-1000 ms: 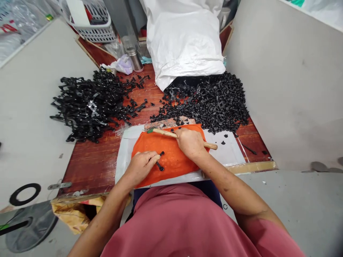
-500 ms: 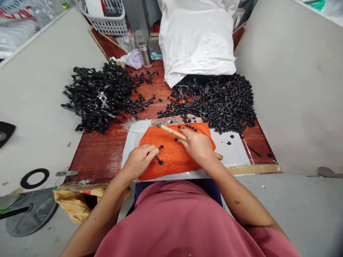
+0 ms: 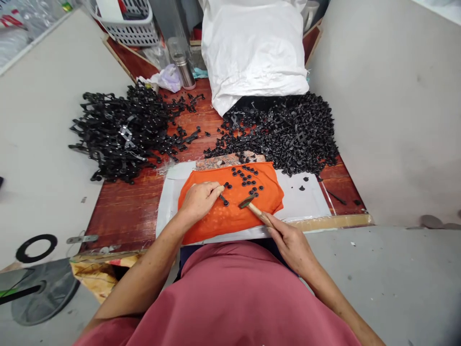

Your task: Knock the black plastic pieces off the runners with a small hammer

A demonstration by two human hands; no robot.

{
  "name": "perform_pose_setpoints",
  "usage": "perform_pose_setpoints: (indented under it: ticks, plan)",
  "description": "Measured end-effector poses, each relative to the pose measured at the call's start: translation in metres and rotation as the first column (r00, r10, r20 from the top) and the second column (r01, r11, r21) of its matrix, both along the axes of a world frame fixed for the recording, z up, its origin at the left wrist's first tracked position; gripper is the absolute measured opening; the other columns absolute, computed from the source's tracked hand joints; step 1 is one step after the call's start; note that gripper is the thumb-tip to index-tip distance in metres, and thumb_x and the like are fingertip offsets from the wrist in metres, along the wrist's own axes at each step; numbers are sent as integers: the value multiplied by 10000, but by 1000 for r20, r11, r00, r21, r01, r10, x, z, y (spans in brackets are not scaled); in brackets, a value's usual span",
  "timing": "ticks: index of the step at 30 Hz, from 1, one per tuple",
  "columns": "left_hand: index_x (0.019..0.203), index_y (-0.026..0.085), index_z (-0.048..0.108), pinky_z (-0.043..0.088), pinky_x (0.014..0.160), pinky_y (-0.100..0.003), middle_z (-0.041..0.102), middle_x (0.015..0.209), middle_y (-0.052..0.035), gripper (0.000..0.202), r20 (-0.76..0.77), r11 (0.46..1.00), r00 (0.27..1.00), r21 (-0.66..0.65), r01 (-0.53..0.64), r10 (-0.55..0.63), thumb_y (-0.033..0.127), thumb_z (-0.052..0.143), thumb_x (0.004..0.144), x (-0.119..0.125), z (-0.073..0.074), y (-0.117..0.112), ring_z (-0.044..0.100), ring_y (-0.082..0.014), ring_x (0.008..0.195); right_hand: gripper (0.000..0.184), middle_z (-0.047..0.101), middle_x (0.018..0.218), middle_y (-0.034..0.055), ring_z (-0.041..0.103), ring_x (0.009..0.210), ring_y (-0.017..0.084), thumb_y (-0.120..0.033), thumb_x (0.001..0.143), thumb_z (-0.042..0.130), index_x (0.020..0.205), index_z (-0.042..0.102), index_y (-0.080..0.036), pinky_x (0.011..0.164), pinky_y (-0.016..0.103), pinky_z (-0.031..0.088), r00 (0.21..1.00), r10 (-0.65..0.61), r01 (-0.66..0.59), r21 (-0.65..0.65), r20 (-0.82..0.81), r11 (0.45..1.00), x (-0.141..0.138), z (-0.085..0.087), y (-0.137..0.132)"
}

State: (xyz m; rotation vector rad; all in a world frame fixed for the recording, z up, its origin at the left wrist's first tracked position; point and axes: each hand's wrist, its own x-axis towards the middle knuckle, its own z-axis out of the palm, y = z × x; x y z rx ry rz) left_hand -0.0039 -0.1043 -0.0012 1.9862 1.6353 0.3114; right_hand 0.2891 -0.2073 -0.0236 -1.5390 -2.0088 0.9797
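My left hand (image 3: 202, 199) is closed, pinching a small black plastic linkage (image 3: 224, 199) with round ends over the orange cloth (image 3: 205, 226). In my right hand (image 3: 288, 239) is the wooden handle of a small hammer (image 3: 248, 201). The hammer's dark metal head is at the cloth, just right of the linkage. Several black round caps (image 3: 248, 181) lie on the cloth beyond the hammer head. Fingers hide the middle of the linkage.
A pile of black linkages (image 3: 118, 129) stands at the left and a heap of black caps (image 3: 291, 132) at the right. Behind are a white sack (image 3: 255, 53), a steel flask (image 3: 185, 72) and a grey basket (image 3: 131, 33). Pale partitions (image 3: 382, 110) flank the table.
My right hand has moved from among the caps down to the hammer handle's end, and the hammer has swung round to point at the linkage. The left hand moved slightly right and farther away.
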Motion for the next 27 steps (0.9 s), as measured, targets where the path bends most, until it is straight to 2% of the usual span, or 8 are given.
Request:
perform_pose_setpoints:
  ticks: [9, 16, 22, 27]
  plan:
    - [715, 215, 536, 331, 709, -305, 698, 814, -25, 378, -83, 999, 996, -13, 32, -33, 396, 412, 1022, 5, 2, 3, 616, -196, 780, 453, 642, 1444, 66, 663, 1273, 250, -266, 1053, 477, 1497, 565, -258, 1079, 453, 545, 999, -2, 1, -24, -43, 1000, 1, 1, 2]
    - [715, 216, 551, 349, 720, -306, 703, 818, -34, 381, -100, 999, 994, -6, 35, -35, 387, 415, 1027, 7, 5, 3, 623, -200, 797, 466, 665, 1416, 52, 687, 1237, 252, -246, 1047, 478, 1502, 562, -300, 1041, 438, 575, 1000, 6, -5, 19, -17, 1000, 1, -1, 3]
    - [725, 217, 587, 344, 744, -316, 727, 854, -43, 377, -138, 998, 988, -2, 63, -63, 375, 424, 1026, 8, 6, 3, 644, -210, 840, 464, 658, 1427, 50, 674, 1256, 245, -261, 1055, 463, 1508, 555, -304, 1042, 420, 571, 1000, 2, -2, -2, -28, 1000, 1, -3, 1]
    - [726, 216, 600, 330, 733, -319, 738, 851, -47, 394, -168, 997, 983, -9, 75, -75, 388, 420, 1032, 7, 6, 3, 654, -210, 831, 463, 660, 1433, 41, 683, 1246, 235, -258, 1058, 455, 1509, 550, -298, 1038, 405, 572, 1000, 19, -19, -36, -9, 999, 1, 4, 4]
